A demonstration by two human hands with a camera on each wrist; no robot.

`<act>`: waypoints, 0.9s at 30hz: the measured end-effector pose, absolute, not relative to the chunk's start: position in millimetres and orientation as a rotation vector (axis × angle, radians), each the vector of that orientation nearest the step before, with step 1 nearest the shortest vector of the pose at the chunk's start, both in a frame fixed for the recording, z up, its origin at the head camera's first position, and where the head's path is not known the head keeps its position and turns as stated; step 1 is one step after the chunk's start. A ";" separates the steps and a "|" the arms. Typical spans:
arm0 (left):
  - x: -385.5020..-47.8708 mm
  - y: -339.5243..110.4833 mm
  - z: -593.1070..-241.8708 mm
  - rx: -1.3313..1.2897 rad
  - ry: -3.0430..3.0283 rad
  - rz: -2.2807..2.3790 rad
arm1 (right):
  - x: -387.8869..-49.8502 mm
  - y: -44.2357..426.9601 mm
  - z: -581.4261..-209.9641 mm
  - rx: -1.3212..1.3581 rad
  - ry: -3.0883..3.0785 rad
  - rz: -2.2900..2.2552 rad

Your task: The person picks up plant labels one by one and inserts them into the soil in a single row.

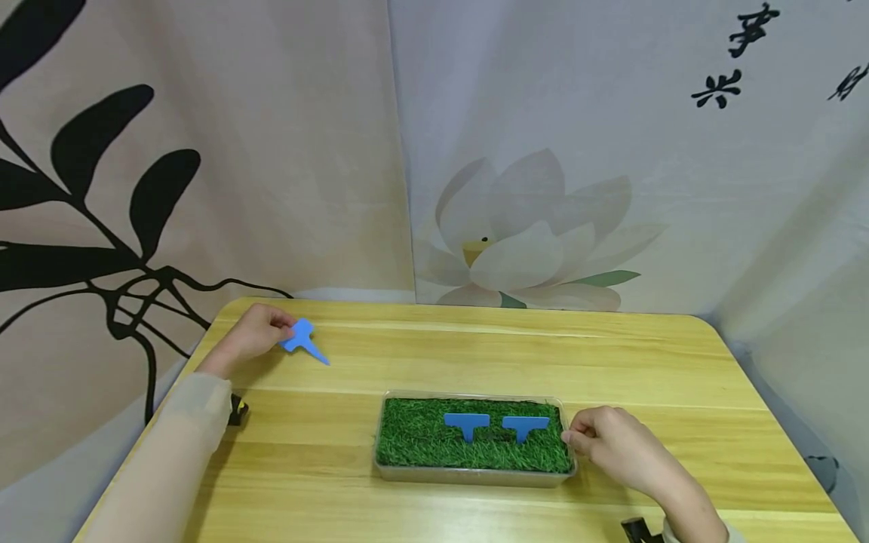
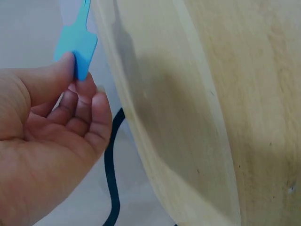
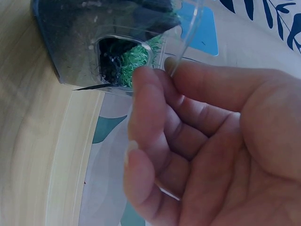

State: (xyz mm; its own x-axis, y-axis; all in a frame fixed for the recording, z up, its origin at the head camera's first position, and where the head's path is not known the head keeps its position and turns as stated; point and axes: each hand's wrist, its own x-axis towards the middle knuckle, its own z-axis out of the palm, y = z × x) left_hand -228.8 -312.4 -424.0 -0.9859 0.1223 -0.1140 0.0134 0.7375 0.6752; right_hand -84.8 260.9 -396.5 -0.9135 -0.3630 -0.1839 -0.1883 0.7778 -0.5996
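Observation:
At the table's far left corner my left hand (image 1: 253,333) pinches a blue T-shaped plant label (image 1: 299,337) between thumb and fingers, its pointed stem angled down to the right. The left wrist view shows the thumb flat on the head of this plant label (image 2: 84,49). My right hand (image 1: 621,449) pinches the right rim of a clear plastic box (image 1: 468,477). Green artificial grass (image 1: 414,449) fills that box. Two more blue labels, a left one (image 1: 467,421) and a right one (image 1: 526,424), stand in the grass. Close up, the right fingers (image 3: 148,99) grip the box's clear edge.
The wooden table (image 1: 305,467) has rounded far corners. Behind it hangs a cloth backdrop (image 1: 326,151) printed with plants and a lotus. Black wrist devices show at the left forearm (image 1: 237,410) and the right forearm (image 1: 640,529).

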 end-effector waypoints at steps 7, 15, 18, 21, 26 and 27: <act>-221.7 -308.5 -420.5 0.166 2.796 1.135 | -84.7 260.3 -396.9 -0.429 2.685 -0.860; -207.9 -298.2 -406.8 0.195 2.871 1.164 | -85.4 260.4 -397.5 -0.427 2.669 -0.864; -203.7 -292.5 -400.5 0.207 2.900 1.181 | -85.4 260.9 -397.7 -0.425 2.669 -0.865; -200.3 -286.4 -396.0 0.221 2.915 1.211 | -85.6 261.7 -397.9 -0.433 2.683 -0.859; -194.4 -281.0 -392.8 0.235 2.946 1.239 | -85.7 261.3 -397.4 -0.453 2.686 -0.862; -193.3 -280.1 -392.4 0.243 2.952 1.246 | -85.7 261.2 -397.2 -0.456 2.687 -0.863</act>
